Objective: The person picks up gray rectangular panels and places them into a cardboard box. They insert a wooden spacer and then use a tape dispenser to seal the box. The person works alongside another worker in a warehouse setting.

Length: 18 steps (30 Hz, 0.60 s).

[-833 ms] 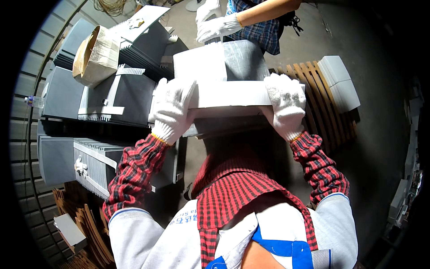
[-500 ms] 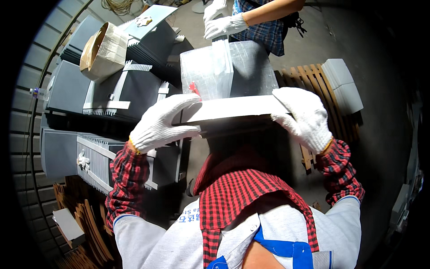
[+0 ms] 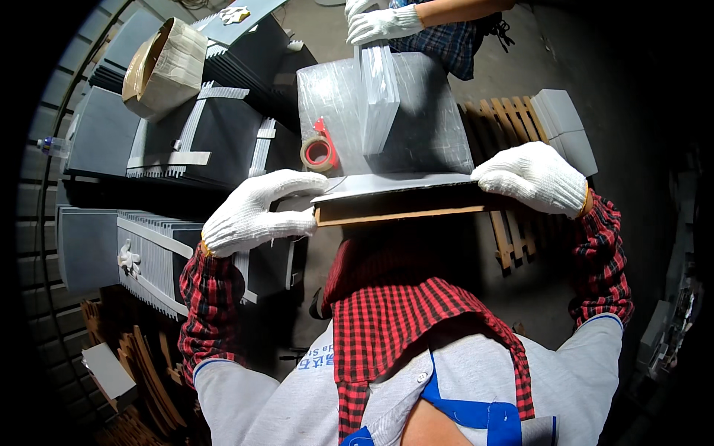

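Where the stacks crowd the left side: dark grey flat slabs [image 3: 227, 137] stand in rows, bound with pale ribbed strips.
Wrapped block: ahead of the person sits a broad grey block in glossy clear film [image 3: 431, 111].
Pallet: brown slatted wood [image 3: 499, 239] at the right, pale grey slabs [image 3: 569, 134] at its far edge.
Carton: an open brown cardboard carton [image 3: 175, 70] leans on the left stacks.
Panel: a long narrow panel, pale on top and brown along the near edge [image 3: 405, 186], spans the near side of the block, between the two hands.
Strip bundle: long whitish strips [image 3: 379, 100] lie over the film, a co-worker's gloved grip [image 3: 384, 24] at their far end.
Right grip: the white-knit right grip [image 3: 535, 178] bends over the panel's right end; I can't tell how firmly.
Left grip: the white-knit left grip [image 3: 260, 212] brackets the left end, thumb apart from fingers; whether it presses, I can't tell.
Tape: a tan roll in a red holder [image 3: 329, 141] rests on the film.
Step in hand: steadying or placing the panel, I'd judge.
Next move: seems to call for both ends kept even.
Hard to make out: the panel's underside, the right thumb's hold, and the co-worker, cut off above.
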Each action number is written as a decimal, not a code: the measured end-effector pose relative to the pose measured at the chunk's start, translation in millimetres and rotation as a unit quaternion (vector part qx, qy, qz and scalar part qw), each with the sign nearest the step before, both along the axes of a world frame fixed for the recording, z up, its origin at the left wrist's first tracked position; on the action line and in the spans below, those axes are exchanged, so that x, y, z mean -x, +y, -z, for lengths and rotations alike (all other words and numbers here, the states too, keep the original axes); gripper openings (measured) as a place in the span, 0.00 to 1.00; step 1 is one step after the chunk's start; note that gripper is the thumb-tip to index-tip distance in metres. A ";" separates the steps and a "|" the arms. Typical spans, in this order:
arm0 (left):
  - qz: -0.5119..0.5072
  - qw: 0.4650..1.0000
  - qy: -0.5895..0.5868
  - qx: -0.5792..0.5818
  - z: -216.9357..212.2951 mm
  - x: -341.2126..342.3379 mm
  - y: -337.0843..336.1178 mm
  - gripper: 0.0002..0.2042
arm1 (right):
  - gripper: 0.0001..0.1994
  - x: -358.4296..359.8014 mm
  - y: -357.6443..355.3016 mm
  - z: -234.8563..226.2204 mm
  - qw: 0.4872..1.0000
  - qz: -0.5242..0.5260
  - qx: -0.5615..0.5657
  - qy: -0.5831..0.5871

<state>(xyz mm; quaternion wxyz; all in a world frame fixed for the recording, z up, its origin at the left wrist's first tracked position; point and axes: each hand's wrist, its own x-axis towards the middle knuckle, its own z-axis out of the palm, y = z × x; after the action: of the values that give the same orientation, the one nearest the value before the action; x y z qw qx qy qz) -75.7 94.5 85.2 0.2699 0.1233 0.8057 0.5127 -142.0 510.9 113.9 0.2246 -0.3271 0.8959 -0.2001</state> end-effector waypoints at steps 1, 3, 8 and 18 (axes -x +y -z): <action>-0.013 1.000 -0.016 -0.009 -3.8 -0.5 2.6 0.30 | 0.21 2.6 2.1 2.6 1.000 -0.011 0.009 0.012; 0.018 0.996 0.085 0.034 -5.2 -0.1 3.3 0.24 | 0.19 8.0 3.6 6.0 0.998 -0.036 0.023 0.048; -0.028 0.966 0.239 0.094 -5.4 -4.1 13.4 0.17 | 0.19 16.9 -10.4 -3.9 0.999 -0.010 -0.021 0.045; 0.054 0.944 0.257 0.201 -27.8 25.0 33.1 0.11 | 0.20 22.0 -0.1 2.7 0.991 -0.006 -0.081 0.106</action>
<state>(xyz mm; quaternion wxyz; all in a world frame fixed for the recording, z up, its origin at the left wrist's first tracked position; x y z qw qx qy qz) -100.7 127.6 113.0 0.1002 0.2376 0.9259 0.2760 -163.9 510.8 111.2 0.1553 -0.3327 0.9258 -0.0900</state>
